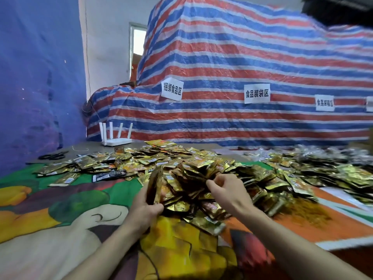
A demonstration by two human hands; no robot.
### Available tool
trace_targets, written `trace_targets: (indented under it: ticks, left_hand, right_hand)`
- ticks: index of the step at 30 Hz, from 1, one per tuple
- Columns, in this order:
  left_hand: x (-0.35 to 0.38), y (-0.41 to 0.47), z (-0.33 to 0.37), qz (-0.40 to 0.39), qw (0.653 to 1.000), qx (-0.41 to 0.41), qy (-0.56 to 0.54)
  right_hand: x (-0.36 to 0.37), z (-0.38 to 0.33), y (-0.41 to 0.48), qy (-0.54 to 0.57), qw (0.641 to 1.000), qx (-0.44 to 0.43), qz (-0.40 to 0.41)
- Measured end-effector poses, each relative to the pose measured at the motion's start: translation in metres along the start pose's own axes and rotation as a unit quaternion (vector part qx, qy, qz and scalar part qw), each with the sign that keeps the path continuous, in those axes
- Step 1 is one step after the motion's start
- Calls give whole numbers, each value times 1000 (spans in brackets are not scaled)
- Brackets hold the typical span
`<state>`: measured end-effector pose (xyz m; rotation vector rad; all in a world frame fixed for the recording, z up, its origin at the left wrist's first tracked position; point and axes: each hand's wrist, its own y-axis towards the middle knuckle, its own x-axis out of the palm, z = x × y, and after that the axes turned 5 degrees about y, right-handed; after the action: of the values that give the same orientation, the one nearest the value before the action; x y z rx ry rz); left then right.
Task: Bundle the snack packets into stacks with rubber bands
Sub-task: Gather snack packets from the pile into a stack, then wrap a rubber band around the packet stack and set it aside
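The striped tarp [232, 57] fills the centre and upper right of the frame and hides whatever it covers. It also blocks the lower part of the doorway [139, 51] left of centre. Of 4 paper labels on it, the 3rd label [325, 102] is too blurred to read and the 4th label [369, 104] is cut by the right edge. A dark object [339, 9] in the upper right corner is blurred and cut off. At lower centre, the left hand [144, 207] grips a stack of packets [154, 186] that hides its fingers. The right hand [228, 190] has its fingertips down in the pile [201, 170], so whether they pinch a packet cannot be told. Both forearms [302, 245] run off the bottom edge. An orange heap [306, 211] at lower right is smeared.
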<state>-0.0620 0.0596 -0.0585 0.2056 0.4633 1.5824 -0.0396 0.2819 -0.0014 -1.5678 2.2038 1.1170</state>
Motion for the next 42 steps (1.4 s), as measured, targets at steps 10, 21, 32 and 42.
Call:
trace_targets:
  ticks: [10, 21, 32, 42]
  left_hand:
    - [-2, 3, -5, 8, 998, -32, -46]
    - [-3, 2, -2, 6, 997, -40, -71]
    - [-7, 5, -6, 28, 992, -71, -99]
    - [-8, 5, -5, 10, 992, -74, -105]
  right_hand:
    - [-113, 83, 1, -444, 875, 151, -117]
    - [-104, 107, 3, -483, 854, 139, -133]
    - [-106, 104, 5, -474, 853, 156, -154]
    - [-107, 96, 1, -482, 841, 170, -178]
